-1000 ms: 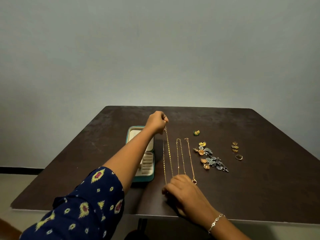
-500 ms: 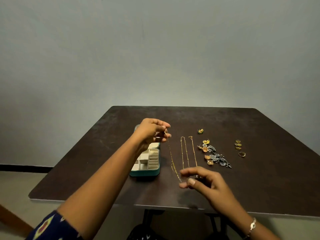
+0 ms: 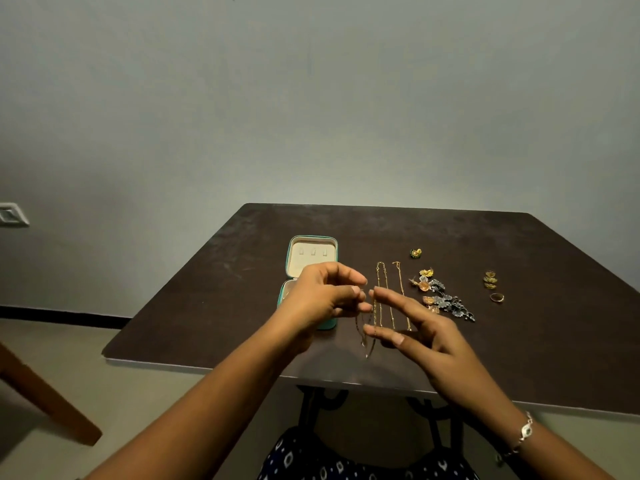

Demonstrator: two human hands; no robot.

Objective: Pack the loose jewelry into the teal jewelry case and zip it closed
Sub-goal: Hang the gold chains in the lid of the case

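Note:
The teal jewelry case [image 3: 289, 258] lies open at the table's left, its cream lid in view and its lower half mostly hidden behind my left hand [image 3: 323, 301]. That hand pinches a thin gold chain [image 3: 367, 342], which dangles just above the table. My right hand [image 3: 420, 329] hovers beside it with fingers stretched out, thumb and forefinger on either side of the hanging chain. Two more gold chains [image 3: 380, 289] lie straight on the table. To their right lie a cluster of earrings [image 3: 441, 297], a small stud [image 3: 416, 252] and several rings [image 3: 490, 280].
The dark brown table [image 3: 554, 341] has its near edge just below my hands. A wooden chair leg [image 3: 45, 393] slants at the lower left. A wall socket [image 3: 12, 214] is on the grey wall.
My left hand has pulled back toward me and lifted one chain off the table. My right hand has risen from the chain ends and spread its fingers by the hanging chain.

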